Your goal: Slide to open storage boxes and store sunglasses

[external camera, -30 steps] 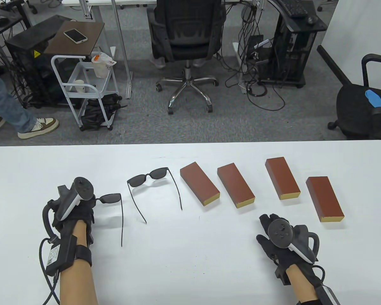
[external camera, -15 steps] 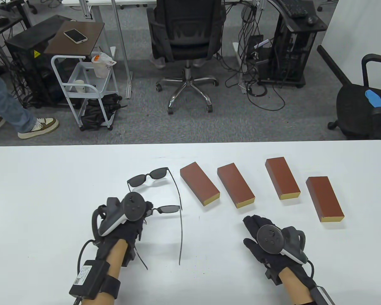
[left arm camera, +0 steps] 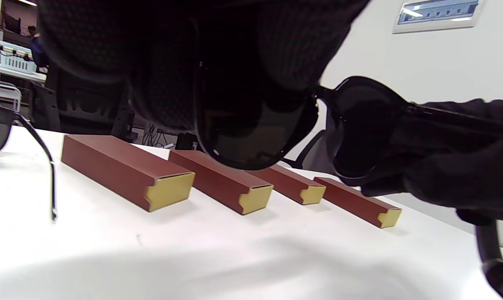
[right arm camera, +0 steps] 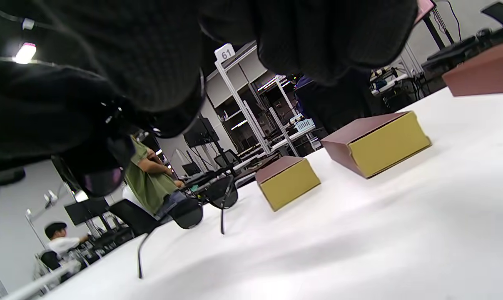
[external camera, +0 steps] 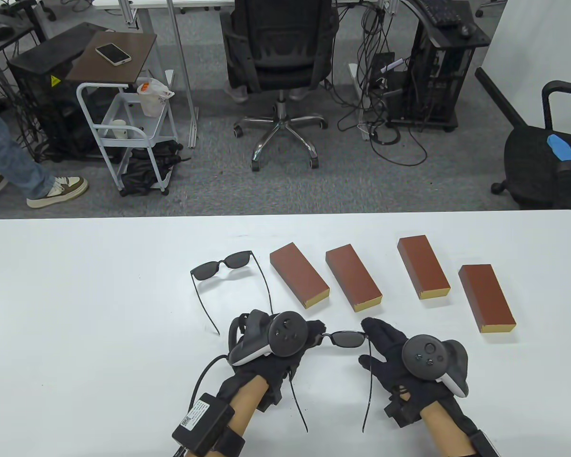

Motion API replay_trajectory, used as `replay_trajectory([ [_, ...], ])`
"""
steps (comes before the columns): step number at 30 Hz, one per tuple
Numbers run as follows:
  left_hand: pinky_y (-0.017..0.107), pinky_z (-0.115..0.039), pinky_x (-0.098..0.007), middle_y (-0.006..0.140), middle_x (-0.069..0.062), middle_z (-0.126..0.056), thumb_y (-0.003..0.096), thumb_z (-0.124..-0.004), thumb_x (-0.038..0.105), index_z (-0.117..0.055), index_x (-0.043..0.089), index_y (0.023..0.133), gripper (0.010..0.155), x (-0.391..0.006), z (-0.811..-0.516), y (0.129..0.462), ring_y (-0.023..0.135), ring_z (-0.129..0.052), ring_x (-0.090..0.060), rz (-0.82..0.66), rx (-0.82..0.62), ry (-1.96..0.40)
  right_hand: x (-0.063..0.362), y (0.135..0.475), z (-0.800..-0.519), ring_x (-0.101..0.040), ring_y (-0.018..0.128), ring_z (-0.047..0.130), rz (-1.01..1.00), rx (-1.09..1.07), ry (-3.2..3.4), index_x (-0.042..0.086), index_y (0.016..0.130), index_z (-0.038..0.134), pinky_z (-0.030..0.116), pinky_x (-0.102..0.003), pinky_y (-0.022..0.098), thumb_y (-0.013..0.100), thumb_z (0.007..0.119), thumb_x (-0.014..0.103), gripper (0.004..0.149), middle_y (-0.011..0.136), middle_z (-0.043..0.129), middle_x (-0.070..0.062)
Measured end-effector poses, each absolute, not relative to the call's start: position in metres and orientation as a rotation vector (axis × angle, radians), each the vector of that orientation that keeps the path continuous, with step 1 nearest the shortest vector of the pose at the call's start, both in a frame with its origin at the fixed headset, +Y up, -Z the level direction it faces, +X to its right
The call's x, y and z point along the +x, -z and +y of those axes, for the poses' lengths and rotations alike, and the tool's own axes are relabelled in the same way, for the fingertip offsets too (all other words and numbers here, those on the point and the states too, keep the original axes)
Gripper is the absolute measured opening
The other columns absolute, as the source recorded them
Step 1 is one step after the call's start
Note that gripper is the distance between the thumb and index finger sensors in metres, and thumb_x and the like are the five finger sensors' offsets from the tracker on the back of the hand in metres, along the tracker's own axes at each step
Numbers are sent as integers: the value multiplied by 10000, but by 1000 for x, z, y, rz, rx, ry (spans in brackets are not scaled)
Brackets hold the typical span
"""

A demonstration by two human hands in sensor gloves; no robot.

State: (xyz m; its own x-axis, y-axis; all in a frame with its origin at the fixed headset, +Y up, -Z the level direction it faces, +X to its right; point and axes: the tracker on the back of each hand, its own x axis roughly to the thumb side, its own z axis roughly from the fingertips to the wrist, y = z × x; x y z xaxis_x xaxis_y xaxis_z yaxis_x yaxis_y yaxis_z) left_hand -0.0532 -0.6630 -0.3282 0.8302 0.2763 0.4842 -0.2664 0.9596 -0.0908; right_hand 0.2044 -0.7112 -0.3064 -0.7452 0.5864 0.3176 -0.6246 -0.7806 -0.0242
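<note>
Beyond the white bench point(external camera: 76, 266) lies grey carpet point(external camera: 209, 185). A black office chair point(external camera: 278, 57) stands at its middle. Left of the chair is a white trolley point(external camera: 123, 128) and a small brown side table point(external camera: 112, 57) carrying a phone point(external camera: 113, 53). Right of the chair, tangled cables point(external camera: 385, 128) trail beside a black computer stand point(external camera: 433, 71).

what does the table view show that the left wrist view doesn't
Only the table view shows both gloved hands whole, left hand and right hand, each at one end of the held sunglasses, arms unfolded. Only the left wrist view shows the boxes' notched yellow ends. Both show four brown boxes and the second pair of sunglasses on the table.
</note>
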Motion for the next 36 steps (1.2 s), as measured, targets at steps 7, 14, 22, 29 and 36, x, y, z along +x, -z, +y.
replay_trajectory([
  [7,487,-796,-537,768,2,-1001,457,-806,373,-895,374,881,433,-53,-663,322,622,-998,-272,-514,-39,-305,207,307,-710,-338,772,864,-150,372,-2271,269,867,686,784,-455,575,301,909,354,614,893,799,-94],
  [14,495,-797,-533,783,18,-989,457,-811,385,-892,389,885,435,-64,-662,318,639,-991,-266,-448,-117,-431,204,303,-708,-282,551,1035,-268,286,-2198,264,726,851,892,-431,420,297,902,349,440,659,1010,-49],
  [22,539,-770,-547,872,2,-938,484,-780,407,-855,344,925,452,-93,-676,321,732,-949,-297,-303,-247,-852,200,297,-702,-232,453,1075,-335,187,-2205,261,688,878,923,-400,359,288,909,363,414,559,1049,-26],
  [29,597,-715,-571,1005,-61,-832,506,-655,575,-720,338,1040,588,-102,-701,313,856,-846,-367,-285,-322,-1365,209,296,-705,-202,384,1080,-302,32,-2075,220,704,862,931,-389,314,286,920,369,447,495,1045,-26],
  [36,569,-756,-542,1003,-84,-830,514,-601,634,-711,316,1050,633,-100,-727,307,834,-867,-367,-203,-396,-1708,211,292,-709,-168,318,1087,-296,-64,-1952,181,713,848,949,-368,259,293,920,372,467,440,1043,-6],
])
